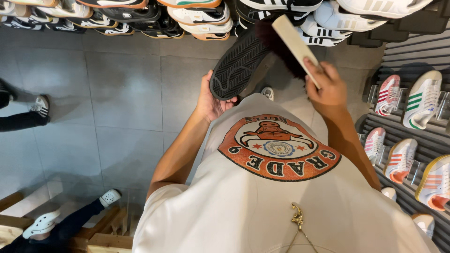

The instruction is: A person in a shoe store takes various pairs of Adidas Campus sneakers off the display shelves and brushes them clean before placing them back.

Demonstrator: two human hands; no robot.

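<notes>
Black shoe (236, 65) | ridged sole up | left hand (211, 100) grip

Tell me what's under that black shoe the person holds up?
Under the black shoe lie the grey floor tiles and a white shoe toe; whatever it covers stays hidden.

Shoe (239, 65) had a black sole with wavy tread – brush (295, 44) was pale wood, dark bristles, floor (122, 89) grey tile.

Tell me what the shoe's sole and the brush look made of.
Shoe sole: looks like matte black rubber, moulded tread ridges. Brush: pale flat back, likely unfinished wood, with dark soft bristles, possibly hair. Left hand holds the shoe, right hand the brush.
</notes>
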